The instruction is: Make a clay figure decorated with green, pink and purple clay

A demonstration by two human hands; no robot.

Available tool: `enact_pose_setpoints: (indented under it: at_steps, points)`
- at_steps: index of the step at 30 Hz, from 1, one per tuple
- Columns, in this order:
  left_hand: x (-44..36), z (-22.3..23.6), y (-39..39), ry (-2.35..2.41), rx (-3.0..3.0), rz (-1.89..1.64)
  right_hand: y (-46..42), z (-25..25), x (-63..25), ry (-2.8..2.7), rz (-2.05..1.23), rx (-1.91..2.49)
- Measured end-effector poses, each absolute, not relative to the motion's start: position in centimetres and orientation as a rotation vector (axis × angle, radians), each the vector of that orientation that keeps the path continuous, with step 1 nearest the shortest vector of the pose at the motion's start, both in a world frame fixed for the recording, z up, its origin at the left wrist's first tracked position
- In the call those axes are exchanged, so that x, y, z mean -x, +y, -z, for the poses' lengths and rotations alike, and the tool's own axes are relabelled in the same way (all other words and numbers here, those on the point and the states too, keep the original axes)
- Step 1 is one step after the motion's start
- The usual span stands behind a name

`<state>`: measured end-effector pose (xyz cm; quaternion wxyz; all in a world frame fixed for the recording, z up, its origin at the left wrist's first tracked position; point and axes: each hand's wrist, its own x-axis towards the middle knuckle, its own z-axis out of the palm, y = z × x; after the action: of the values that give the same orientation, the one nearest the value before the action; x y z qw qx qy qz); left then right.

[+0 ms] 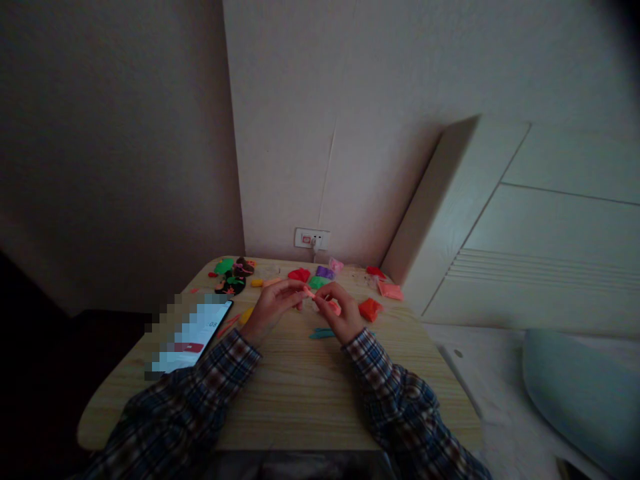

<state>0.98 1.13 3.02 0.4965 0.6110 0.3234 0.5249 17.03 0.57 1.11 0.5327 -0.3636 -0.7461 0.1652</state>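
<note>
Both my hands meet over the middle of a light wooden table (295, 393). My left hand (273, 307) and my right hand (340, 313) are closed, pinching the two ends of a small salmon-pink piece of modelling clay (310, 293) between their fingertips. More of the pink clay shows under my right fingers. A teal modelling tool (320, 333) lies on the table just below my right hand. Plaid sleeves cover both forearms.
Packets and lumps of clay lie beyond my hands: red (299, 274), green (317, 282), purple (325, 272), orange-red (370, 309), salmon (390, 291). Finished green and dark clay shapes (231, 275) sit far left. A phone (197, 333) lies left. A wall socket (312, 238) and a white headboard (500, 227) stand behind.
</note>
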Motion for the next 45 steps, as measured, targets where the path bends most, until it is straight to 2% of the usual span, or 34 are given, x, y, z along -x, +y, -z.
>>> enact_pose_setpoints:
  at_steps: [45]
  points:
    - [-0.92, -2.81, 1.15, 0.774, -1.417, -1.266, 0.31, -1.37, -16.88, -1.805, -0.4, 0.833]
